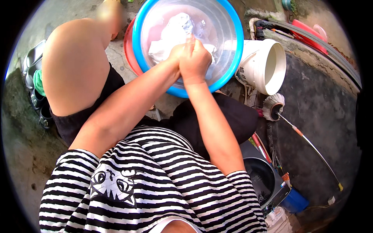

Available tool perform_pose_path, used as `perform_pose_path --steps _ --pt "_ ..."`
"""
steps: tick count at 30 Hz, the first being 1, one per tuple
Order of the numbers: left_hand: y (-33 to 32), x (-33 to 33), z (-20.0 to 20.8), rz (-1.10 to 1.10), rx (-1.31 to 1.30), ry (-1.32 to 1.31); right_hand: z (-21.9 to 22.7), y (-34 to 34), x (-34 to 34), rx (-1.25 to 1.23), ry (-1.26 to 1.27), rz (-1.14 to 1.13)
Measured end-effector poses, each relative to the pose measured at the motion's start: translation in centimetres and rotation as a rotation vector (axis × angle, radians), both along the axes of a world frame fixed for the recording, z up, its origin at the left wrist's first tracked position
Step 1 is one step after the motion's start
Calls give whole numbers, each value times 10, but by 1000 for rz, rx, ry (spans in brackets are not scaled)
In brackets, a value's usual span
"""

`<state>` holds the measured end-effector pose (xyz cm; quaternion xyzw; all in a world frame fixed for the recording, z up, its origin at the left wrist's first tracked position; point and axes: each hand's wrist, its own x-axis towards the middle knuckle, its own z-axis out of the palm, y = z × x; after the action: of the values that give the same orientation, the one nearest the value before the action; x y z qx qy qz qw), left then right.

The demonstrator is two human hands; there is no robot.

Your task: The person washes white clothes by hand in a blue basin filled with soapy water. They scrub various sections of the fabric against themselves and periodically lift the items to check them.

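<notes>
A clear basin with a blue rim [176, 91] stands in front of my knees. White cloth [176, 29] lies bunched inside it, in what looks like cloudy water. Over the basin, my left hand [181, 53] and my right hand [197, 62] press together, both with fingers closed. They grip part of the white cloth, which comes out around the fists on the far side and at the right. My fingertips and the piece of cloth between my palms are mostly hidden.
A red basin [128, 48] shows under the blue-rimmed one. At the right are a white bucket [258, 70] on its side and a long-handled brush [274, 105]. A black pan-like vessel [259, 180] and a blue container [295, 200] are near my right side. Shoes [33, 58] stand at the left.
</notes>
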<state>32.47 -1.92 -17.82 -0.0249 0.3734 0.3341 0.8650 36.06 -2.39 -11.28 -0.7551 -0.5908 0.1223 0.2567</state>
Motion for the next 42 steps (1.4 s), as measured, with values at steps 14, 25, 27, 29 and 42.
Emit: perform_pose_path --steps 14,25,27,29,42 --pt "-1 14 43 -38 -280 -49 -21 21 46 -115 -14 -122" --pt "-2 5 19 -133 -161 -86 -16 14 38 -212 -19 -191" --pt "1 3 8 -320 -101 -149 -23 22 56 -304 53 -186" --pt "15 -15 15 -421 -88 -501 -35 23 78 -340 512 -279" --pt "47 -51 13 -297 -136 -113 -10 7 113 -293 509 50"
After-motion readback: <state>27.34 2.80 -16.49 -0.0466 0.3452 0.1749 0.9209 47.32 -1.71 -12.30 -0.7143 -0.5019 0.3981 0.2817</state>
